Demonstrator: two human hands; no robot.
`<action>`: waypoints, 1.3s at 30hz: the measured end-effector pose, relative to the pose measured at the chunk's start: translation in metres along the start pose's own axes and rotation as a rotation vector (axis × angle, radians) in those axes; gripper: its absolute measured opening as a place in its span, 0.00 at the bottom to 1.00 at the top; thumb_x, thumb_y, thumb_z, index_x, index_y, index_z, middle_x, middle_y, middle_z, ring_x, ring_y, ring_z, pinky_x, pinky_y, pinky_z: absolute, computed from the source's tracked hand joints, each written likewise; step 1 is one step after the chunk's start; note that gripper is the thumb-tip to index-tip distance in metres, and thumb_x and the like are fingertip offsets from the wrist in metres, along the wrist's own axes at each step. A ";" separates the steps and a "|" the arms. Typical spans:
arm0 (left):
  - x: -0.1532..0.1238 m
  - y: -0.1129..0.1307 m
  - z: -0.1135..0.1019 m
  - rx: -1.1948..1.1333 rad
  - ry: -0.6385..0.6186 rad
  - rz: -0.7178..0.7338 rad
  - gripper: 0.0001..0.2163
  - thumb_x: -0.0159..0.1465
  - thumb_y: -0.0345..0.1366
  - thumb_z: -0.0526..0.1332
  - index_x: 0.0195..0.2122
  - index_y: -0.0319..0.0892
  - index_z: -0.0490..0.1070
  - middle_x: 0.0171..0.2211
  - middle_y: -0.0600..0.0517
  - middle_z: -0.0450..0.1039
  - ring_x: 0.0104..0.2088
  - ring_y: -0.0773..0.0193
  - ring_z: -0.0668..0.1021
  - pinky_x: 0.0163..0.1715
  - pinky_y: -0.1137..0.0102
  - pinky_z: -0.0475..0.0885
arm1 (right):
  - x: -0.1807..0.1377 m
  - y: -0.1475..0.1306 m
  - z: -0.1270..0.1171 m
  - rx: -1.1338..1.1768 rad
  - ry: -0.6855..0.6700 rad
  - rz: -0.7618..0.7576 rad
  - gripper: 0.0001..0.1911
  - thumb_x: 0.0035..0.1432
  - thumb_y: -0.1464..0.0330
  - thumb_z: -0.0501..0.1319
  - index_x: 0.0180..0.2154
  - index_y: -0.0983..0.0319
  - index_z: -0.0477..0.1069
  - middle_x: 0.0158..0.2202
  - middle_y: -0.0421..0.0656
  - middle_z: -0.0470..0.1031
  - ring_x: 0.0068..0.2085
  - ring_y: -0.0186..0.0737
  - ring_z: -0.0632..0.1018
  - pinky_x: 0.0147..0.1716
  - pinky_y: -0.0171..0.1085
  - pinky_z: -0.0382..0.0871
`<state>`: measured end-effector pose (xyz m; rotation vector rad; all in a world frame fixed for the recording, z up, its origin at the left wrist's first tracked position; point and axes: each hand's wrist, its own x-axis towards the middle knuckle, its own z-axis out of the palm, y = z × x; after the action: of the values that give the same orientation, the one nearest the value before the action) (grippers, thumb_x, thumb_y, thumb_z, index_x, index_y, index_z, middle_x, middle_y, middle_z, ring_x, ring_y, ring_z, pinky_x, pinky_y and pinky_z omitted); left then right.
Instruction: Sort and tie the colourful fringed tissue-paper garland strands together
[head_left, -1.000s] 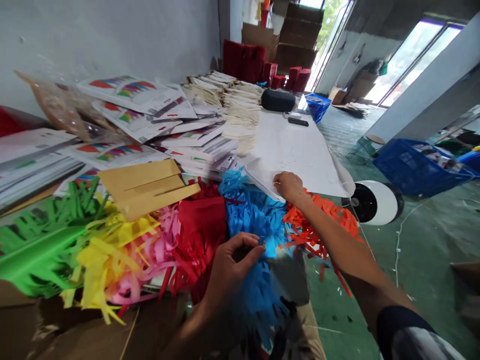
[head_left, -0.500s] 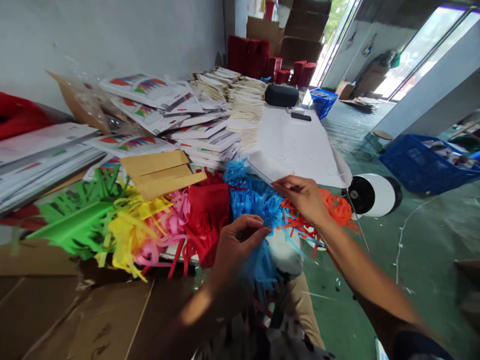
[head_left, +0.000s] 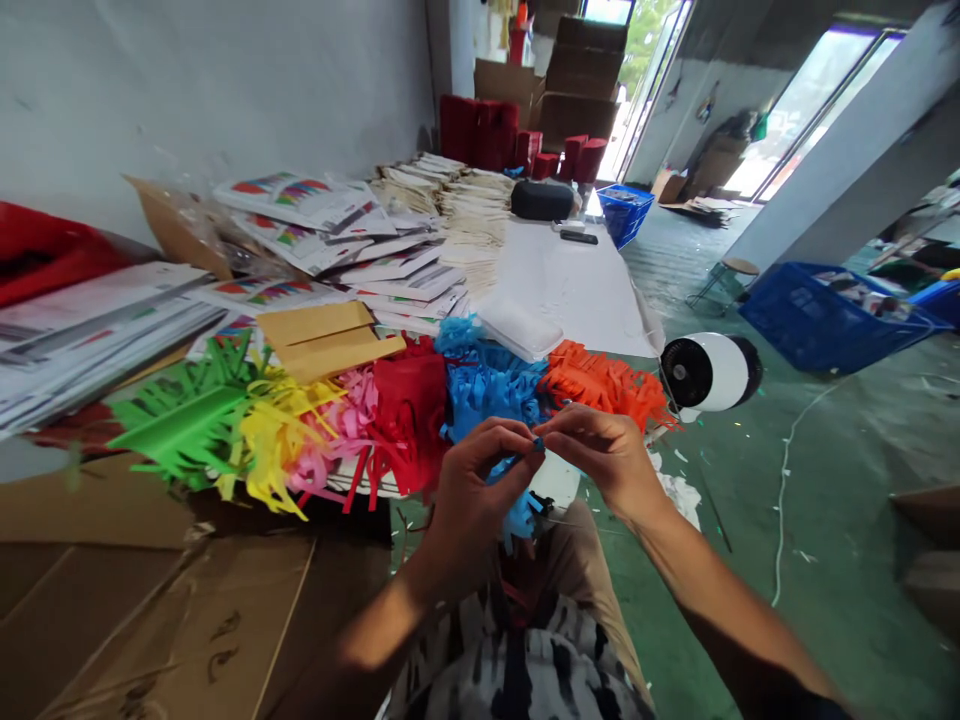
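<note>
My left hand [head_left: 484, 480] is closed in a pinch around the small blue top of a tassel [head_left: 538, 444]. Blue paper strips [head_left: 521, 518] hang down below that hand. My right hand [head_left: 611, 460] meets it fingertip to fingertip at the same spot, thumb and forefinger pressed together; what they grip is too small to make out. Just beyond both hands lies a pile of blue fringed tassels [head_left: 491, 390]. Orange tassels [head_left: 604, 380] lie behind my right hand, and red ones [head_left: 409, 410] to the left of my left hand.
Pink [head_left: 358, 405], yellow [head_left: 281, 440] and green tassels [head_left: 184, 415] continue leftward along the table edge. A brown envelope [head_left: 326, 340] and printed packets [head_left: 300, 215] lie behind. A cardboard box [head_left: 172, 620] stands lower left, a white fan [head_left: 712, 372] at right.
My right hand has come down and toward my left hand, so their fingertips now meet. The orange tassels behind it show more fully. The view has shifted slightly.
</note>
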<state>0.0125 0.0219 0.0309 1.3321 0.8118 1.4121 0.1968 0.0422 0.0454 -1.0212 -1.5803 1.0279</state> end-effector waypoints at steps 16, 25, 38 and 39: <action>-0.021 0.016 0.019 0.030 -0.076 -0.003 0.05 0.65 0.36 0.72 0.34 0.42 0.80 0.41 0.48 0.78 0.43 0.62 0.81 0.44 0.71 0.77 | -0.039 -0.018 -0.008 -0.052 0.042 -0.104 0.06 0.64 0.61 0.71 0.38 0.55 0.83 0.35 0.41 0.83 0.37 0.38 0.80 0.39 0.39 0.73; -0.026 0.017 0.034 -0.072 0.012 -0.115 0.11 0.60 0.37 0.75 0.37 0.43 0.74 0.37 0.52 0.80 0.38 0.64 0.82 0.43 0.71 0.78 | -0.053 -0.015 -0.003 0.027 0.199 -0.025 0.12 0.64 0.56 0.70 0.35 0.58 0.80 0.32 0.41 0.80 0.34 0.38 0.79 0.35 0.37 0.73; -0.029 0.016 0.039 0.177 -0.030 0.062 0.08 0.65 0.34 0.69 0.36 0.44 0.70 0.37 0.51 0.78 0.40 0.63 0.81 0.45 0.68 0.76 | -0.060 -0.016 -0.018 -0.043 0.167 -0.102 0.05 0.65 0.62 0.70 0.38 0.55 0.82 0.35 0.40 0.82 0.36 0.37 0.79 0.37 0.38 0.72; -0.029 0.016 0.040 0.183 -0.033 0.062 0.08 0.65 0.35 0.69 0.36 0.44 0.69 0.37 0.50 0.78 0.40 0.63 0.81 0.44 0.68 0.76 | -0.060 -0.015 -0.018 -0.040 0.165 -0.107 0.05 0.65 0.62 0.70 0.38 0.55 0.82 0.35 0.40 0.82 0.36 0.38 0.79 0.38 0.38 0.72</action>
<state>0.0449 -0.0165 0.0432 1.5277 0.9020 1.3862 0.2235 -0.0167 0.0467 -1.0107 -1.5079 0.8212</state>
